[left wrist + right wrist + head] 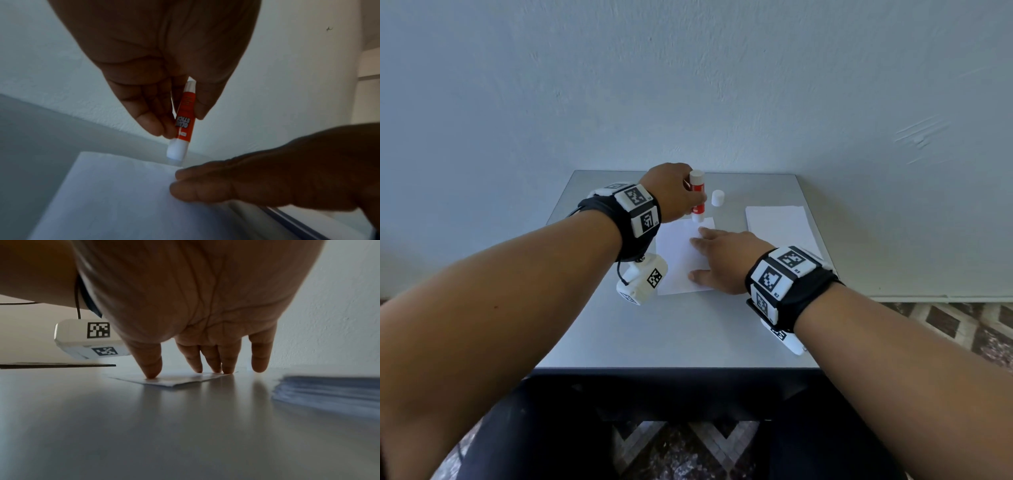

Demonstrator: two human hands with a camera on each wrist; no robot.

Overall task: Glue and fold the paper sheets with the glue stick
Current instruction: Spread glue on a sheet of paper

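Holding a glue stick (697, 197) upright and uncapped, the left hand (666, 192) curls its fingers (152, 123) and thumb round the red barrel, tip pointed down at the far edge of a sheet (681, 260) on the grey table (671, 329). The tip seems to touch or hang just over the paper near its far right corner; the left wrist view does not settle which. The grip sits low on the barrel, likely for control as glue is drawn along the edge.

The right hand (722, 260) lies flat and spread, holding nothing, its fingertips (152, 374) pressed on the sheet's right side, evidently to pin the light paper so the stick does not drag it. Its little finger comes down just off the paper, on the table.

From the sheet, the stick stands at 12 o'clock, just beyond the right fingertips and touching neither them nor the cap (717, 198), which stands on the table at about 1 o'clock. A stack (779, 224) of further sheets lies at 2 to 3 o'clock, apart from both hands, within the right hand's reach for later rounds.

The sheet lies unfolded, so the gluing step appears to be in hand and folding not yet begun.
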